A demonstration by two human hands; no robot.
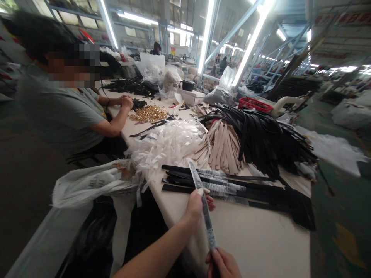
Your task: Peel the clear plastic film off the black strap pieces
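A dark strap [206, 214] with clear, shiny film around it slants from the table's middle toward the bottom edge. Around its middle my left hand [197, 204] is closed, thumb on top. My right hand [222, 262] pinches the strap lower down, at the bottom of the view. Just beyond my left hand lie several black straps [179, 189], some wrapped in crinkled clear film [223, 187]. Part of the held strap's lower end is hidden by my right hand.
White film strips [171, 143] heap over the table's left edge. Behind are beige strips [224, 146], black straps [266, 135], a red basket [253, 104] and gold metal pieces [149, 114]. A person [66, 104] sits at the left, hands together. A white sack [95, 183] hangs beside the table [261, 239].
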